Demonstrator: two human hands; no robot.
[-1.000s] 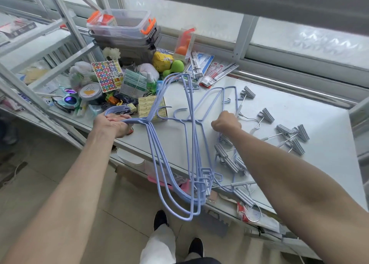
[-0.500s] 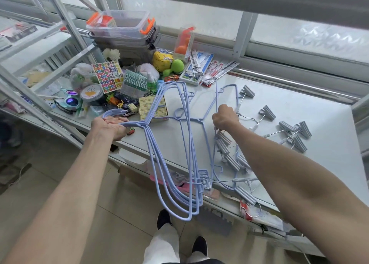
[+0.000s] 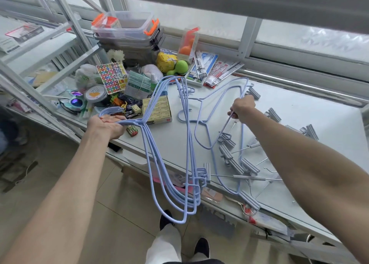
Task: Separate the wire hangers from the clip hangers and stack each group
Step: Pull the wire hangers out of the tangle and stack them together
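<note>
My left hand (image 3: 106, 124) grips the hooks of a bundle of several pale blue wire hangers (image 3: 169, 181), which hang tilted over the table's front edge and down toward the floor. My right hand (image 3: 242, 107) pinches the bar of one more blue wire hanger (image 3: 209, 111), lifted off the white table (image 3: 311, 111) and apart from the bundle. Several grey clip hangers (image 3: 233, 159) lie in a loose heap under and beside my right forearm. More clip hangers (image 3: 309, 130) are scattered to the right.
Clutter fills the table's left back: stacked clear bins with orange latches (image 3: 127, 31), a sticker sheet (image 3: 111, 77), a yellow box (image 3: 157, 111), a green ball (image 3: 180, 65), packaged pens (image 3: 211, 67). A metal shelf frame (image 3: 40, 67) stands left. My shoes (image 3: 201, 247) are below.
My right hand has lifted one blue hanger up and to the right, away from the bundle. The left hand keeps holding the bundle's hooks in place.
</note>
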